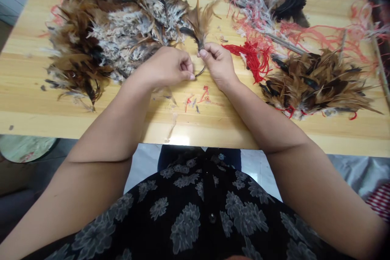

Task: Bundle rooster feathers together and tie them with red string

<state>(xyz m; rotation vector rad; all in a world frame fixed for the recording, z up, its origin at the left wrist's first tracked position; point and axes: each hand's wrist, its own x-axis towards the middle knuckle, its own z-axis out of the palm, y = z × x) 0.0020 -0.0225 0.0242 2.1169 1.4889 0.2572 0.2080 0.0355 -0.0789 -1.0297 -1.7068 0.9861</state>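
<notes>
My right hand (218, 64) pinches a small bunch of brown feathers (199, 26) by its base, tips pointing away from me. My left hand (175, 65) is closed, with thumb and forefinger at one end of a thin, dark, curved strip (200, 72). That strip looks like a single feather and reaches across to my right hand. Just beyond my left wrist lies a large pile of brown and grey-white feathers (118, 36). Red threads (256, 60) lie to the right of my right hand.
At the right of the wooden table (213, 130) is a heap of brown feathers (319, 83) with red thread along its near edge. Behind it are tangled pink and white strings (262, 12) and black feathers (292, 6). Small red scraps (205, 94) lie before me.
</notes>
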